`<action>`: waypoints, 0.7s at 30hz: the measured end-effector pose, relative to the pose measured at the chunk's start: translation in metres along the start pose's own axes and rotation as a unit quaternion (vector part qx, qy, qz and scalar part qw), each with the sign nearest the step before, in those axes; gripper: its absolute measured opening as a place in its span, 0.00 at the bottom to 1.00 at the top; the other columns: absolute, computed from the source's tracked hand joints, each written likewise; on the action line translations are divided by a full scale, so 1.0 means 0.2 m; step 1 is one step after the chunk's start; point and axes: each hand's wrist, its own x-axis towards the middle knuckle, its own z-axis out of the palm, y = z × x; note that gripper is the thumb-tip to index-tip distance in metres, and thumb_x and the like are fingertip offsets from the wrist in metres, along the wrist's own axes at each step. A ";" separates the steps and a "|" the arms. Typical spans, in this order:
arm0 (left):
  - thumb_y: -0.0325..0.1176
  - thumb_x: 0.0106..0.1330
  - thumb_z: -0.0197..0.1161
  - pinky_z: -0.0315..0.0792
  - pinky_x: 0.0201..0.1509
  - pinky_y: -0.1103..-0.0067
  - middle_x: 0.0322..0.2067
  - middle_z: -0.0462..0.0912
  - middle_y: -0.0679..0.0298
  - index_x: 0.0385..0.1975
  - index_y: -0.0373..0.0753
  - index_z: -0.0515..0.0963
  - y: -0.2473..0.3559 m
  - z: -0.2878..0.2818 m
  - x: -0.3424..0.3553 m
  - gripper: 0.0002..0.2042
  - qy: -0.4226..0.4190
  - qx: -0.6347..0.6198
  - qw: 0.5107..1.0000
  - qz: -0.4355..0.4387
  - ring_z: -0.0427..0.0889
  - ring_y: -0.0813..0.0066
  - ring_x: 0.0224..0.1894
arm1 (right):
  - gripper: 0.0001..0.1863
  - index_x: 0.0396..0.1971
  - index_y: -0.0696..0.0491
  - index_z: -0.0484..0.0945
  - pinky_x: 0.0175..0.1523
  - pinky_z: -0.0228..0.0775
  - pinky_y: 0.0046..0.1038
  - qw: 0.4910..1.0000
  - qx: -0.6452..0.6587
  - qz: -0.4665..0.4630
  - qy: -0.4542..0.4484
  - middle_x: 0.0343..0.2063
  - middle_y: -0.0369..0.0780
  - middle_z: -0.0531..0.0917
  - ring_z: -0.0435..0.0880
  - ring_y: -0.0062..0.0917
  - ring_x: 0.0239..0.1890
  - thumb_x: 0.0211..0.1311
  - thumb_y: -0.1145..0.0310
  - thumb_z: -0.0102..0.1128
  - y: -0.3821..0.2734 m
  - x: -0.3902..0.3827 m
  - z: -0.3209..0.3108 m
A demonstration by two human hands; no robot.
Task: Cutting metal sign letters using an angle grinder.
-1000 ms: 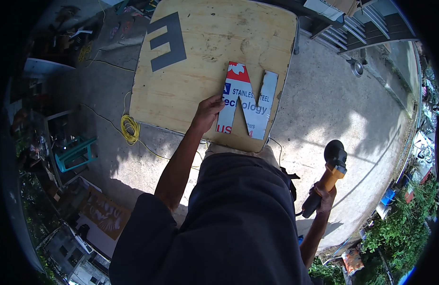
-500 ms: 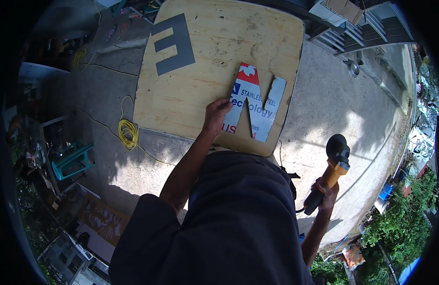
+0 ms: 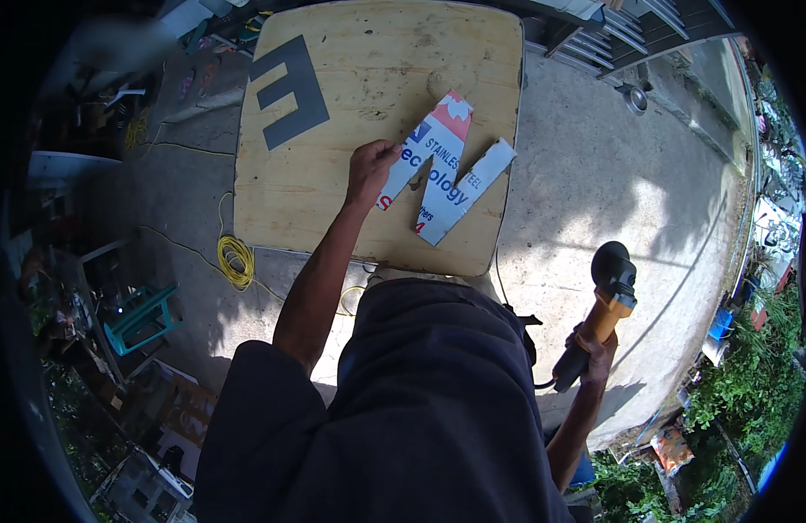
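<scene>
A white zigzag piece is at the near right part of the wooden table. The left hand pinches its left edge. The right hand grips an orange and black grinder, away from the table. A gray piece lies far left.

N-shaped plate is gripped at its edge by left hand over table; orange-and-black angle grinder is held by right hand.
</scene>
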 end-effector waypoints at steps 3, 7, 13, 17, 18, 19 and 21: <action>0.37 0.70 0.67 0.72 0.36 0.77 0.26 0.85 0.63 0.36 0.32 0.85 0.20 -0.01 0.22 0.12 -0.135 0.154 0.974 0.097 0.77 0.80 0.29 | 0.25 0.42 0.60 0.75 0.31 0.80 0.31 1.000 0.007 0.006 0.009 0.25 0.41 0.81 0.84 0.29 0.24 0.46 0.66 0.76 0.03 -0.03 -0.07; 0.34 0.66 0.67 0.74 0.38 0.73 0.26 0.85 0.59 0.35 0.35 0.85 0.53 0.26 0.43 0.08 -0.326 0.257 0.891 0.183 0.80 0.72 0.30 | 0.22 0.40 0.59 0.75 0.32 0.80 0.32 0.999 0.015 0.012 0.034 0.25 0.41 0.80 0.84 0.30 0.24 0.47 0.65 0.72 0.13 -0.08 -0.14; 0.27 0.61 0.65 0.74 0.42 0.66 0.26 0.85 0.61 0.30 0.38 0.84 0.66 0.91 0.41 0.02 -0.533 0.466 0.625 0.329 0.83 0.63 0.33 | 0.23 0.40 0.59 0.75 0.32 0.80 0.32 0.995 0.053 0.050 0.070 0.25 0.41 0.80 0.84 0.30 0.24 0.47 0.64 0.72 0.25 -0.16 -0.18; 0.26 0.55 0.65 0.70 0.52 0.65 0.22 0.81 0.65 0.22 0.41 0.82 0.54 1.17 0.36 0.02 -0.589 0.485 0.504 0.405 0.80 0.65 0.38 | 0.23 0.40 0.59 0.74 0.31 0.80 0.32 0.993 0.086 0.061 0.061 0.26 0.42 0.81 0.84 0.30 0.24 0.48 0.65 0.75 0.28 -0.21 -0.18; 0.26 0.55 0.65 0.70 0.52 0.65 0.22 0.81 0.65 0.22 0.41 0.82 0.52 1.21 0.34 0.02 -0.594 0.481 0.499 0.408 0.80 0.65 0.38 | 0.23 0.40 0.59 0.74 0.31 0.80 0.32 0.992 0.089 0.064 0.068 0.26 0.42 0.81 0.84 0.30 0.24 0.48 0.65 0.75 0.30 -0.21 -0.17; 0.27 0.54 0.65 0.68 0.55 0.65 0.21 0.80 0.67 0.20 0.43 0.81 0.50 1.23 0.32 0.03 -0.592 0.482 0.486 0.425 0.78 0.66 0.40 | 0.23 0.40 0.58 0.74 0.31 0.80 0.32 0.990 0.102 0.064 0.069 0.25 0.42 0.81 0.84 0.30 0.24 0.48 0.65 0.75 0.32 -0.22 -0.17; 0.27 0.53 0.65 0.66 0.57 0.65 0.21 0.78 0.68 0.18 0.44 0.80 0.45 1.24 0.30 0.05 -0.591 0.482 0.472 0.442 0.77 0.67 0.41 | 0.23 0.40 0.58 0.74 0.31 0.80 0.32 0.989 0.115 0.065 0.072 0.25 0.41 0.81 0.84 0.29 0.24 0.49 0.65 0.75 0.32 -0.22 -0.15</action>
